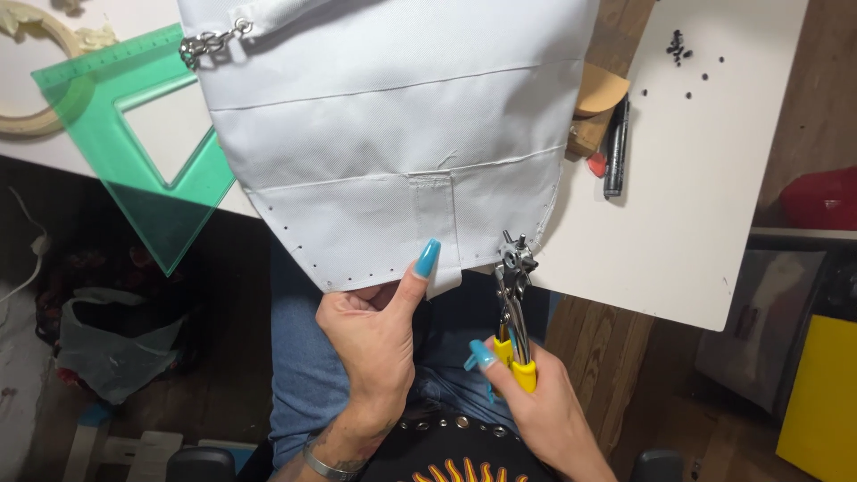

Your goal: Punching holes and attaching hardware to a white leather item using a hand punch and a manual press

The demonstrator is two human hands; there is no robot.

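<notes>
A white fabric bag piece (384,143) lies over the edge of a white table (687,205), with a row of small punched holes along its left and lower edges. My left hand (379,335) pinches its bottom edge, thumb on top of the cloth. My right hand (536,406) grips the yellow handles of a revolving hole punch (513,295). The punch's metal head sits at the fabric's lower right corner. A metal chain (210,40) hangs at the fabric's top left.
A green transparent set square (125,143) overhangs the table's left edge. A black marker (616,147), a brown leather scrap (600,89) and small black rivets (680,46) lie right of the fabric. A red item (821,198) and yellow box (821,402) stand at the right.
</notes>
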